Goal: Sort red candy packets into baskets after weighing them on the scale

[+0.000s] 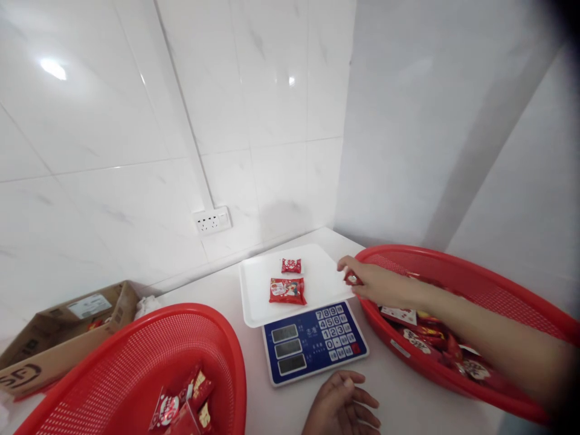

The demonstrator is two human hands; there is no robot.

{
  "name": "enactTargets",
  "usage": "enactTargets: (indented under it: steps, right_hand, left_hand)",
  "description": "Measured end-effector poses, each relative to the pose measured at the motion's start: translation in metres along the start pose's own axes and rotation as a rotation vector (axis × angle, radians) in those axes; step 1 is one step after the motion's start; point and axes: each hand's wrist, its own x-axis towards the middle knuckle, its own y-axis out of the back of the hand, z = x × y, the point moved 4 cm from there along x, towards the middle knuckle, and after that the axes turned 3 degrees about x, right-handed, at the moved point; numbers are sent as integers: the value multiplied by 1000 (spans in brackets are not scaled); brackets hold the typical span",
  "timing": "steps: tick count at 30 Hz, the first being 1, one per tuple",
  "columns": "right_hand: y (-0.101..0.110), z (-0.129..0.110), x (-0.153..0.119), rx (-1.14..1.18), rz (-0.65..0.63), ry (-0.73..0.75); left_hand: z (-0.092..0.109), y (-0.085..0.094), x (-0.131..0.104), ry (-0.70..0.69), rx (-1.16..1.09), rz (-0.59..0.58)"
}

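Observation:
My right hand (362, 281) reaches over the right edge of the scale's white tray (254, 278), its fingers closed on a small red candy packet (353, 278). Two red packets lie on that tray: a small one (291, 266) behind and a larger one (287, 291) in front. Below the tray is the blue keypad panel of the digital scale (312, 338); its display digits are too faint to read. My left hand (342, 405) rests near the scale's front edge, fingers loosely curled and apart, with nothing visible in it.
A red plastic basket (489, 284) full of red packets stands at right, under my right forearm. Another red basket (190, 326) with several packets is at front left. Behind it sits an open cardboard box (67, 329). A wall socket (212, 221) is above the white table (217, 287).

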Motion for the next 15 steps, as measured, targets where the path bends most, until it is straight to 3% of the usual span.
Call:
enactTargets:
  steps: [3,6,10,15]
  right_hand:
    - [-23,-7,22,147,-60,-43]
    - [-30,-11,36,216,-21,-46]
    - [-15,-1,33,140,92,-32]
    - [16,33,-2,-18,111,-11]
  left_hand:
    - [0,1,1,-8,-1,-10]
    - [-1,2,2,-15,-3,6]
    - [-2,2,2,-16,4,26]
    - [1,0,-1,0,18,21]
